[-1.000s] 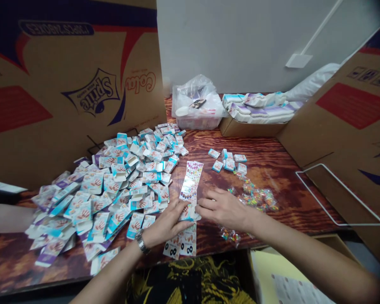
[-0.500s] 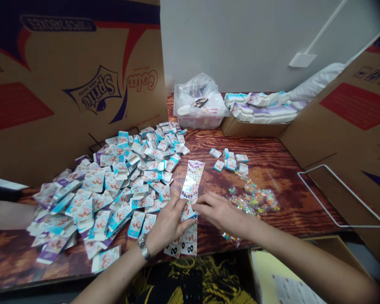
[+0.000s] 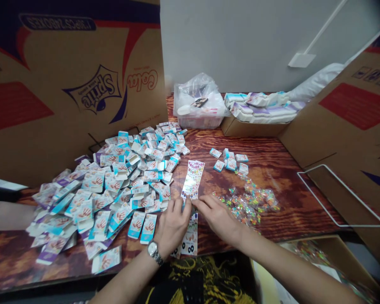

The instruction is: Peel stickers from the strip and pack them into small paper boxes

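My left hand [image 3: 172, 226], with a metal watch [image 3: 153, 250] on its wrist, and my right hand [image 3: 217, 217] meet fingertip to fingertip at the near end of a long sticker strip [image 3: 193, 179] that lies on the wooden table [image 3: 272, 152]. Both hands have their fingers pressed together on that strip end. More sticker sheets [image 3: 190, 242] lie under and below my hands at the table's front edge. A big heap of small blue, white and purple boxes [image 3: 114, 190] is just left of my left hand. Small clear packets of colourful bits [image 3: 250, 200] lie right of my right hand.
A few more small boxes [image 3: 229, 162] lie past the packets. At the back stand a plastic bag over a tub [image 3: 198, 103] and a cardboard tray of flat packs [image 3: 256, 112]. Cardboard walls stand left [image 3: 66, 93] and right [image 3: 351, 126], with a white wire frame [image 3: 338, 194].
My hands have drawn closer together at the strip's near end. The small box seen at my left fingertips is no longer visible. More of the colourful packets now show.
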Tool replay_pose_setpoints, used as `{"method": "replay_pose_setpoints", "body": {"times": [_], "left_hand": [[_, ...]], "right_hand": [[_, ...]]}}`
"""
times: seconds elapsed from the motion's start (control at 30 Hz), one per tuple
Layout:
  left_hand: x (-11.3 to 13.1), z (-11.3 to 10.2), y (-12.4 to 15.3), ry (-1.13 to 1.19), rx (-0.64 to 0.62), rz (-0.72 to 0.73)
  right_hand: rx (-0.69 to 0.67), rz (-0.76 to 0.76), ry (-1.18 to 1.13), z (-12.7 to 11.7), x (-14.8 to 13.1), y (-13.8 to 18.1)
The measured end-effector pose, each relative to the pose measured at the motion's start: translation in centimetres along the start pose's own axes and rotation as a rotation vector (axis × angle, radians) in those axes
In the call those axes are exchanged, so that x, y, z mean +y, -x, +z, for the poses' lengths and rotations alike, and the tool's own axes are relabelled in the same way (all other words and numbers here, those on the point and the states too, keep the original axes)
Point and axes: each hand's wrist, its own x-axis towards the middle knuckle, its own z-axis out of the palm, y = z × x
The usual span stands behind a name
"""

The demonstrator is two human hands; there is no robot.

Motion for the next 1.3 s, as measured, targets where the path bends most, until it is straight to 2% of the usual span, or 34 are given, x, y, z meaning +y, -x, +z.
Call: {"method": "replay_pose_setpoints", "body": {"times": [0.13, 0.27, 0.33, 0.4, 0.5, 0.6, 0.7, 0.8, 1.13, 1.3], "left_hand": [[0.1, 0.2, 0.2, 0.088, 0.000, -0.007], [0.0, 0.5, 0.4, 0.262, 0.022, 0.021], [-0.1, 0.8, 0.6, 0.317, 0.041, 0.032], [-0.2, 1.1, 0.7, 0.334, 0.058, 0.038], [-0.2, 1.3, 0.8, 0.302, 0.078, 0.049], [-0.2, 1.2, 0.7, 0.258, 0.078, 0.048], [-0.2, 1.1, 0.5, 0.245, 0.071, 0.045], [-0.3, 1.1, 0.3, 0.278, 0.078, 0.059], [-0.9, 1.1, 0.3, 0.401, 0.089, 0.099], [-1.0, 1.1, 0.3, 0.398, 0.126, 0.127]], "right_hand": [[-0.069, 0.149, -0.104, -0.2, 0.2, -0.1], [-0.102, 0.317, -0.514, 0.1, 1.7, -0.2], [-0.119, 0.345, -0.705, 0.3, 2.3, -0.3], [-0.122, 0.345, -0.773, 0.4, 2.5, -0.4], [-0.085, 0.303, -0.630, 0.2, 1.8, -0.5], [0.011, 0.272, -0.499, 0.3, 0.9, -0.3], [0.114, 0.297, -0.531, 0.8, 0.4, -0.1], [0.157, 0.339, -0.609, 1.6, 0.4, 0.1], [0.109, 0.320, -0.738, 2.3, 1.0, 0.2], [0.104, 0.132, -0.508, 1.4, 0.6, -0.1]]}}
